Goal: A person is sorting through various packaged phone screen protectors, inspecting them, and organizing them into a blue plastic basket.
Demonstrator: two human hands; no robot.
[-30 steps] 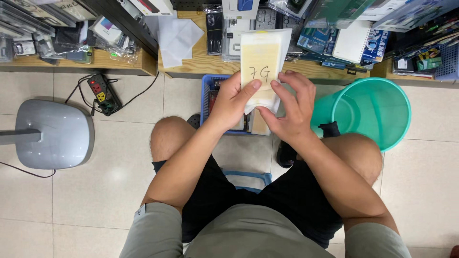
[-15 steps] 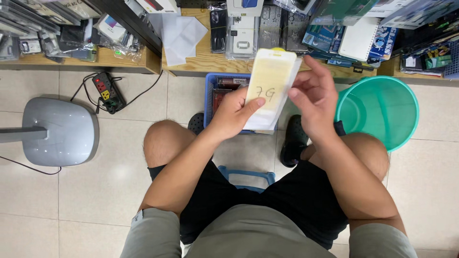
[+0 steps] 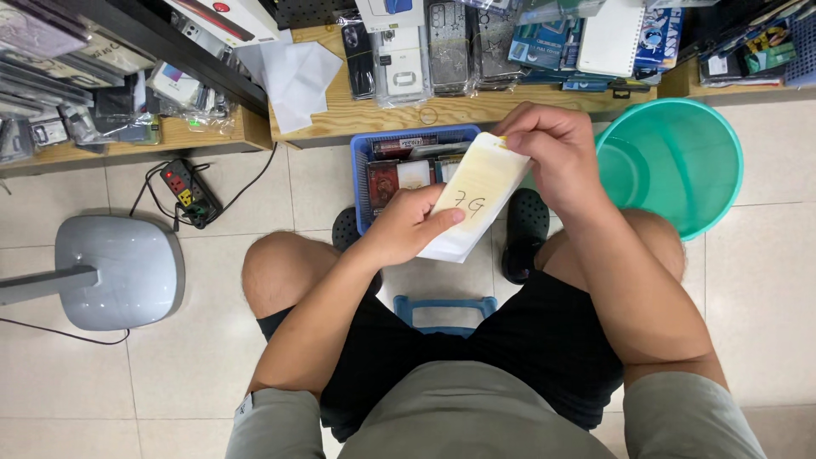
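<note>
A flat, pale yellow and white paper packet [image 3: 476, 197] with handwriting on its face is being held tilted above the knees, over a blue plastic basket [image 3: 364, 183] of small boxed goods sitting on the tiled floor. The left hand [image 3: 408, 228] is closing around the packet's lower edge, thumb lying across its face. The right hand [image 3: 552, 151] is curling over the packet's upper end, fingers bent down on it. A teal plastic bucket [image 3: 680, 161] is standing just beside the right knee. Behind the basket, a low wooden shelf [image 3: 374, 115] is carrying phone cases in clear wrappers [image 3: 446, 47].
</note>
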